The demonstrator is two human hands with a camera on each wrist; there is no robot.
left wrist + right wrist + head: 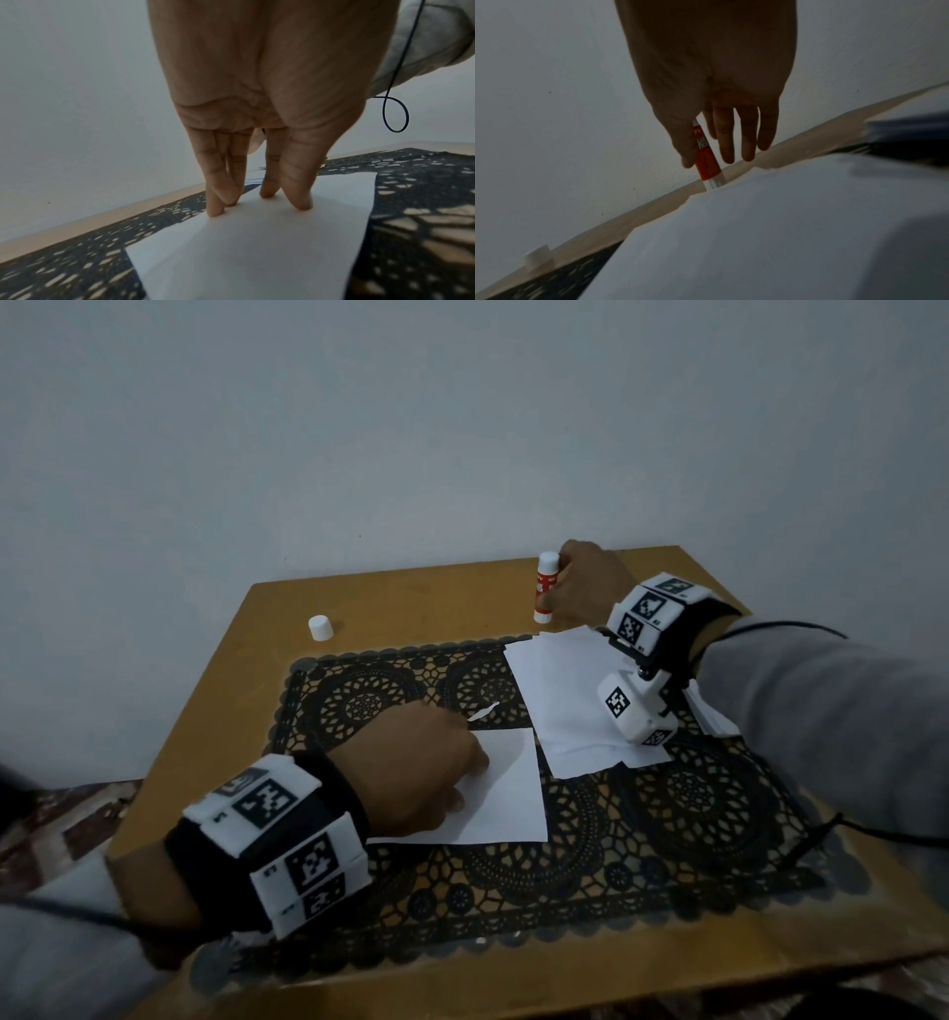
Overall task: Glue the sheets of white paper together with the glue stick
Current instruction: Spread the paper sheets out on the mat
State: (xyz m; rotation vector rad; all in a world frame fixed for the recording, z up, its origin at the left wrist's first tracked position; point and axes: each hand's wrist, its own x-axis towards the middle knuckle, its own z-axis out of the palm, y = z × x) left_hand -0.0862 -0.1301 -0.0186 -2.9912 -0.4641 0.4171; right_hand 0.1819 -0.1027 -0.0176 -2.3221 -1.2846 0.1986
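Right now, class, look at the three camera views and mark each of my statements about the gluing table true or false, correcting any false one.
1. The glue stick lies flat on the mat. False: it stands upright on the bare table beyond the mat.
2. The left hand presses its fingertips on a single sheet of white paper. True.
3. The white cap is on the glue stick. False: it stands apart, on the table to the left.
4. The right hand is at the glue stick, thumb and index finger either side of it. True.
5. The stack of white sheets lies under the left hand. False: it lies under the right wrist.
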